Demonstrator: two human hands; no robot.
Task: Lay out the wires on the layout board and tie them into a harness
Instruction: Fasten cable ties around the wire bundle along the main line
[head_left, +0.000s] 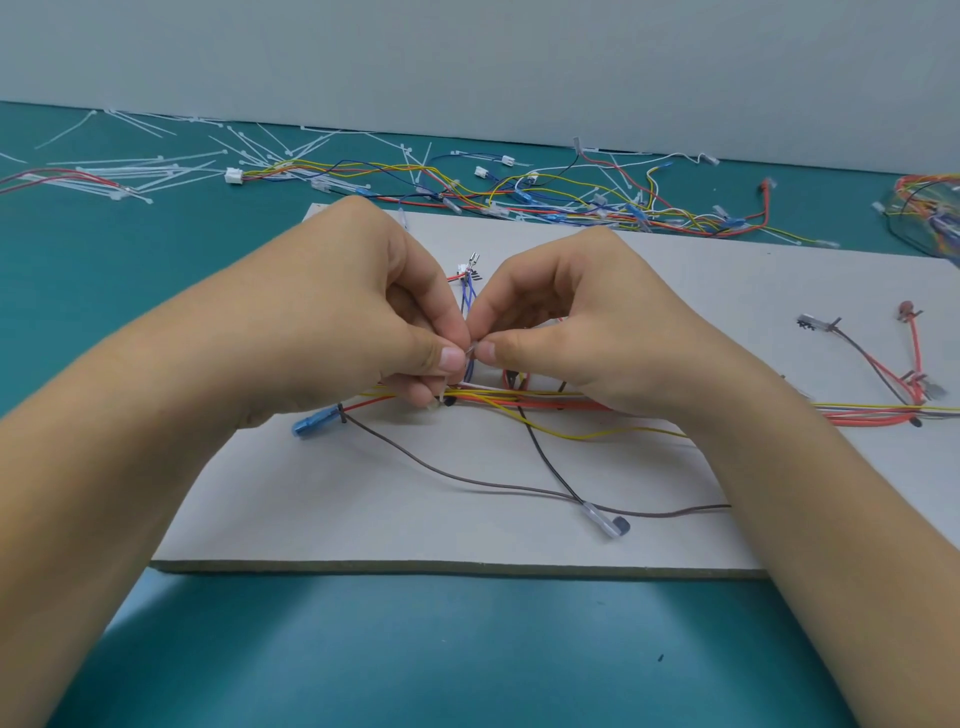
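- A small tie (471, 349) is pinched between both thumbs and forefingers above the board (363, 519).
- The left hand (353, 306) and right hand (587, 322) are arched, knuckles up, over the wires (519, 400).

One layout board (363, 519), two hands (332, 312) (597, 322), one blue connector (311, 427) on it.

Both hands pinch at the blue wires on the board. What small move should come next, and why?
Likely draw the pale piece snug: the left hand and right hand pinch it, seemingly a cable tie, at the blue wires where they branch off the main bundle on the layout board.
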